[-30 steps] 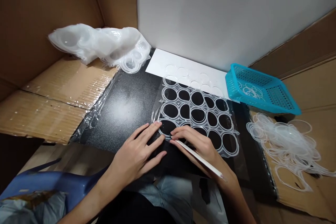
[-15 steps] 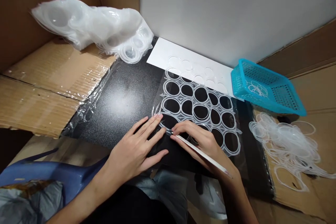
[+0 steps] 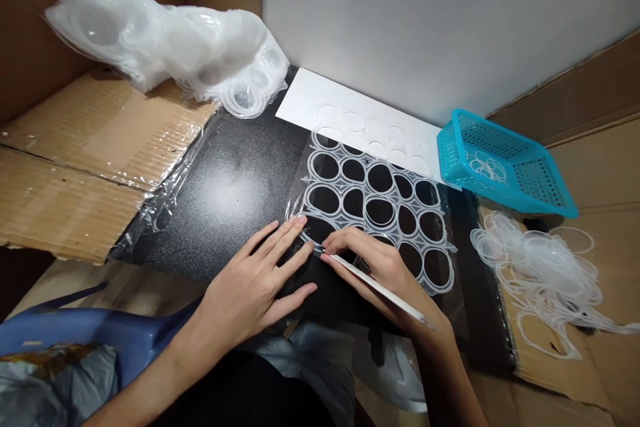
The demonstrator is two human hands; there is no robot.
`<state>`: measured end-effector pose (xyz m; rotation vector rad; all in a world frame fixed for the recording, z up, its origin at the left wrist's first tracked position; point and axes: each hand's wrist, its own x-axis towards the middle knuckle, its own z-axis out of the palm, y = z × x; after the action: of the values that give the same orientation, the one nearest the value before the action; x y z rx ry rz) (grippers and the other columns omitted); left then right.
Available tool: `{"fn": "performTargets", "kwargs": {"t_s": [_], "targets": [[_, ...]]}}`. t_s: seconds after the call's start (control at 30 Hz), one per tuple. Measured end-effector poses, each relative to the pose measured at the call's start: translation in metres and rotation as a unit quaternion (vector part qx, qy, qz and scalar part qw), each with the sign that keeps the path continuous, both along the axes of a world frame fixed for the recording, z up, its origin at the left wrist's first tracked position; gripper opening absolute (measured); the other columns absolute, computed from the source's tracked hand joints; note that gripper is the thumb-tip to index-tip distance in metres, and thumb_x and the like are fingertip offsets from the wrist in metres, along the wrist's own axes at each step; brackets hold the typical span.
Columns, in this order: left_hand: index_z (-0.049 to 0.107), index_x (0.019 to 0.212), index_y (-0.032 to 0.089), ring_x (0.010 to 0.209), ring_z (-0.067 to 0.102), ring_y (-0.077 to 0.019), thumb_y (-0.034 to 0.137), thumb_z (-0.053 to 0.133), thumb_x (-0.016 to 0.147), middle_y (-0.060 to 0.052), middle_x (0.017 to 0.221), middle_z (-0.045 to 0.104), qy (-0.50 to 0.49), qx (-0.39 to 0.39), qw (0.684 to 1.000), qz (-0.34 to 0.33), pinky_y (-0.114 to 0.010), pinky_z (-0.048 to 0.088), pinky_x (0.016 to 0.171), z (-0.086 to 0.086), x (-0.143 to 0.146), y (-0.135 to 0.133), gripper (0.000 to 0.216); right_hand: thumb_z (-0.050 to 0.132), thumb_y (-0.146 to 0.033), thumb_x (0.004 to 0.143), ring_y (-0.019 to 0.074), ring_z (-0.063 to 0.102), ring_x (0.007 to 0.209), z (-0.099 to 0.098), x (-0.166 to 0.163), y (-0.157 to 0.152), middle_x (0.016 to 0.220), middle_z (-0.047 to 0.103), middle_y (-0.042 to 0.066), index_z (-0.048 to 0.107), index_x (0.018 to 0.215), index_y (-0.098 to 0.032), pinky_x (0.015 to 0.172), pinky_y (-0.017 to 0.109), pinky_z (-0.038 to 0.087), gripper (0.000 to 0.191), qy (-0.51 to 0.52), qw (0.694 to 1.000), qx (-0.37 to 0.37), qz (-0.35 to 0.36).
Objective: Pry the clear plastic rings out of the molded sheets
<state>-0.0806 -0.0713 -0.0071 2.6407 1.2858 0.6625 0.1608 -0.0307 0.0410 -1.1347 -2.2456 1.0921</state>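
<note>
A clear plastic sheet (image 3: 341, 185) with rows of ring-shaped outlines lies on the black tabletop. My left hand (image 3: 257, 277) rests flat with fingers spread, its fingertips pressing the sheet's near left corner. My right hand (image 3: 377, 267) pinches a slim white pen-shaped tool (image 3: 385, 291). The tool slants down to the left, with its tip at the lower edge of the near-left ring, close to my left fingertips. My fingers partly cover the tip, and my right hand hides some of the near rings.
A white paper strip (image 3: 305, 97) lies under the sheet's far part. To the right stands a turquoise basket (image 3: 520, 197) with some thin rings inside, and a heap of clear rings (image 3: 545, 267) lies before it. Stacked plastic sheets (image 3: 175, 40) sit on cardboard (image 3: 100, 140) at left.
The whole view has shifted slightly up and left. Both hands keep nearly the same pose at the near-left ring, the tool still in my right hand.
</note>
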Motion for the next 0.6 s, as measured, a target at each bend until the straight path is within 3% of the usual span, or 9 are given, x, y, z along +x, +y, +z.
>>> {"fn": "performTargets", "kwargs": {"t_s": [0.17, 0.3, 0.4, 0.6], "targets": [[0.059, 0.147, 0.013, 0.156, 0.041, -0.0302, 0.046, 0.054, 0.109, -0.018, 0.169, 0.040, 0.008, 0.008, 1.000, 0.001, -0.047, 0.037, 0.126, 0.001, 0.000, -0.001, 0.050, 0.057, -0.019, 0.107, 0.0217, 0.068, 0.118, 0.002, -0.003, -0.002, 0.122, 0.071, 0.006, 0.065, 0.113, -0.024, 0.104, 0.035, 0.052, 0.011, -0.029, 0.999, -0.005, -0.023], [0.060, 0.146, 0.010, 0.139, 0.059, -0.0297, 0.039, 0.055, 0.109, -0.014, 0.151, 0.063, 0.003, 0.045, 0.999, 0.003, -0.044, 0.044, 0.119, 0.000, 0.003, -0.002, 0.047, 0.055, -0.020, 0.109, 0.0230, 0.069, 0.116, 0.005, -0.009, -0.006, 0.119, 0.072, 0.008, 0.063, 0.117, -0.023, 0.103, 0.037, 0.054, 0.012, -0.062, 0.997, 0.025, -0.024], [0.063, 0.141, 0.007, 0.126, 0.067, -0.0271, 0.031, 0.055, 0.109, -0.013, 0.136, 0.073, -0.009, 0.073, 0.997, -0.001, -0.041, 0.047, 0.114, -0.001, 0.005, -0.004, 0.041, 0.051, -0.021, 0.110, 0.0240, 0.071, 0.108, 0.005, -0.016, -0.009, 0.112, 0.073, 0.009, 0.062, 0.114, -0.021, 0.096, 0.039, 0.058, 0.011, -0.096, 0.993, 0.073, -0.019], [0.065, 0.138, 0.005, 0.128, 0.067, -0.0273, 0.025, 0.052, 0.109, -0.013, 0.138, 0.072, -0.017, 0.075, 0.997, -0.007, -0.043, 0.046, 0.114, -0.001, 0.009, -0.004, 0.038, 0.049, -0.010, 0.109, 0.0245, 0.070, 0.095, -0.008, -0.024, -0.015, 0.103, 0.072, 0.011, 0.060, 0.104, -0.018, 0.084, 0.038, 0.060, 0.014, -0.147, 0.968, 0.205, -0.012]]}}
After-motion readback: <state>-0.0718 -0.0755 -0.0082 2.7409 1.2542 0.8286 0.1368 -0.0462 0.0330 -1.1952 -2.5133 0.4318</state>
